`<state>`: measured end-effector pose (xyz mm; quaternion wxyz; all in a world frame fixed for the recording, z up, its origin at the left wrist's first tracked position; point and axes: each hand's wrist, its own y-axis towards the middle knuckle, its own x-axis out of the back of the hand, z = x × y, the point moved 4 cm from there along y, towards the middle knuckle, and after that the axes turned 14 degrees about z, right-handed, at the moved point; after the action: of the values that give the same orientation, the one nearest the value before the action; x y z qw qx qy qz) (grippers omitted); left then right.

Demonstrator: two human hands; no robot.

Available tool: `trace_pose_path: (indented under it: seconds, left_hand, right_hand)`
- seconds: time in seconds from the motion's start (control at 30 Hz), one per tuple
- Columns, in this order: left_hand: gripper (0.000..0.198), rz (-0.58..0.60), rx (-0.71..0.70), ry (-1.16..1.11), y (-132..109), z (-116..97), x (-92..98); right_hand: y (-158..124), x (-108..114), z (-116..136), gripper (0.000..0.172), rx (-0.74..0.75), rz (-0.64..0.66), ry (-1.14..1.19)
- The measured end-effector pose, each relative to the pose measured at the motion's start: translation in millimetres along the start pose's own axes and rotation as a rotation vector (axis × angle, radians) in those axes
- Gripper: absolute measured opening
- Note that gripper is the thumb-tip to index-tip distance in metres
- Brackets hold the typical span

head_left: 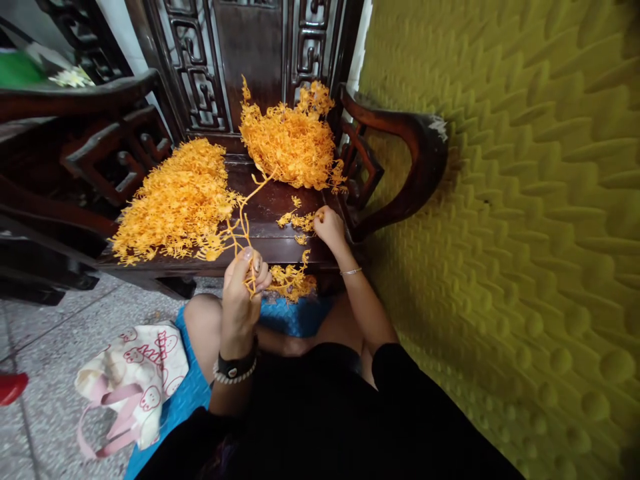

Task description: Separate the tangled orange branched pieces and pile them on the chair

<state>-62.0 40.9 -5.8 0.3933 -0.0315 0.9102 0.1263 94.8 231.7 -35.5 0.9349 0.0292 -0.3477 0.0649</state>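
Observation:
My left hand [245, 287] is closed around the lower end of a thin, forked orange plastic flower stem [243, 217]. The stem's bare branches rise over the dark wooden chair seat [265, 203]. My right hand [330, 228] rests low over the seat's right side with its fingers pinched on a small orange flower sprig [303, 221]. Loose orange bits lie beside it. A large heap of orange artificial flowers [175, 203] covers the seat's left part, and a second heap [293, 143] lies against the backrest. More orange pieces [293, 283] are below the seat's front edge, between my knees.
The chair's curved right armrest [420, 153] stands close to a yellow-green embossed wall [525, 220]. A blue mat [193, 400] is under my legs. On the speckled floor to the left lies a white cloth bag [150, 373] with pink straps. A red object [13, 388] shows at the left edge.

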Motion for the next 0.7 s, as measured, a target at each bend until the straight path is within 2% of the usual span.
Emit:
trace_pose_path:
  seconds: [0.1,0.17,0.23,0.27,0.3,0.37,0.4,0.43,0.47,0.5,0.6,0.7]
  left_hand:
    - [0.032,0.035,0.039,0.006,1,4,0.3]
    - [0.032,0.051,0.042,0.035,1,5,2.1]
    - [0.031,0.066,0.053,0.093,0,5,5.2]
    - [0.030,0.076,0.073,0.129,-1,6,7.2]
    - [0.030,0.086,0.101,0.167,-2,8,9.6]
    - [0.031,0.115,0.172,0.256,-5,12,15.2]
    - [0.032,0.138,0.211,0.311,-7,15,17.9]
    - [0.032,0.171,0.248,0.372,-9,18,20.4]
    - [0.031,0.218,0.287,0.433,-13,22,22.3]
    - [0.030,0.270,0.321,0.491,-16,25,23.8]
    - [0.026,0.405,0.400,0.599,-28,32,26.6]
    - [0.033,0.404,0.451,0.582,-33,33,30.1]
  right_hand:
    - [-4,1,-4,0.021,-0.025,0.023,-0.075]
    - [-11,6,2,0.033,-0.010,-0.048,-0.096]
    - [-25,11,16,0.034,0.090,-0.143,0.003]
    - [-35,12,24,0.028,0.162,-0.142,0.118]
    - [-46,10,34,0.024,0.237,-0.081,0.272]
    - [-71,-4,53,0.037,0.319,0.233,0.622]
    - [-86,-13,62,0.046,0.315,0.436,0.771]
    - [-101,-20,70,0.047,0.295,0.576,0.903]
    - [-114,-25,75,0.042,0.272,0.644,1.012]
    - [-125,-28,77,0.035,0.243,0.656,1.105]
    - [-148,-23,64,0.019,0.124,0.485,1.286]
    - [-176,-2,17,0.027,-0.070,0.305,1.230]
